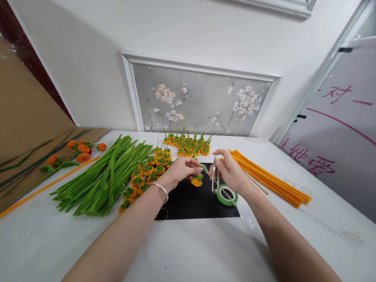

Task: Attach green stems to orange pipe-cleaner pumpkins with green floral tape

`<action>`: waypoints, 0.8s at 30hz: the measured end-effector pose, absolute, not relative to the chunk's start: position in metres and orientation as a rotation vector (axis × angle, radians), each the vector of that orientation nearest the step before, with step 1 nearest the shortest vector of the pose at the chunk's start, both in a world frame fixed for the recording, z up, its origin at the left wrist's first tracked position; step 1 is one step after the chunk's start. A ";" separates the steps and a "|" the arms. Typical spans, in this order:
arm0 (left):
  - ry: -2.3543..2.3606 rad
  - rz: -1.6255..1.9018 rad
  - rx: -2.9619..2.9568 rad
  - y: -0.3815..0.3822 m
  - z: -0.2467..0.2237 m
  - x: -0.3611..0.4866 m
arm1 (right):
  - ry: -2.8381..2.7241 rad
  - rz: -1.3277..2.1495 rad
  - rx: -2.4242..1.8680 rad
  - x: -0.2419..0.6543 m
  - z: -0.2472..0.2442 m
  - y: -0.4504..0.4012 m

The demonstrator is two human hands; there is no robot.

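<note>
Head camera view: two bare hands meet over a black mat [186,203] on a white table [170,254]. The left hand [187,169], a bracelet at its wrist, pinches a small orange flower [197,182], which hangs below the fingertips above the mat. The right hand [223,166] grips a silvery metal tool [214,182] between thumb and fingers; a green tape strip [205,168] spans between the hands. Just beside the tool's lower end is a green tape roll [233,201]. Green fuzzy stems [113,176] and clustered orange flower heads [150,171] lie left; orange fuzzy stems [271,178] lie right.
</note>
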State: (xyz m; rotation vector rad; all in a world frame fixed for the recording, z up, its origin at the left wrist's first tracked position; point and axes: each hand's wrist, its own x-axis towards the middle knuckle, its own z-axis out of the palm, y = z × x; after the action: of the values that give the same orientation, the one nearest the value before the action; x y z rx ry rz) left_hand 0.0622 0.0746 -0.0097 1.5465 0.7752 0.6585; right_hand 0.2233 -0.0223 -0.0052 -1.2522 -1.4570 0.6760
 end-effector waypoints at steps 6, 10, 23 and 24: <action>0.783 0.646 1.424 0.078 -0.013 0.061 | -1.327 0.956 -1.422 0.214 0.009 -0.035; 0.789 0.646 1.381 0.080 -0.012 0.060 | -1.471 1.042 -1.455 0.211 0.010 -0.038; 0.742 0.632 1.335 0.079 -0.008 0.057 | -1.110 1.230 -1.565 0.195 0.009 -0.033; 0.741 0.627 1.334 0.079 -0.009 0.057 | -1.102 1.237 -1.562 0.196 0.008 -0.032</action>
State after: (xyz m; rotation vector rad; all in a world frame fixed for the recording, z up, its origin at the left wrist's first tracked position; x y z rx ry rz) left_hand 0.0565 0.0787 -0.0085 1.3344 0.7409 0.6265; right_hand 0.1957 -0.0322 0.0077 -1.5618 -1.1022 1.2370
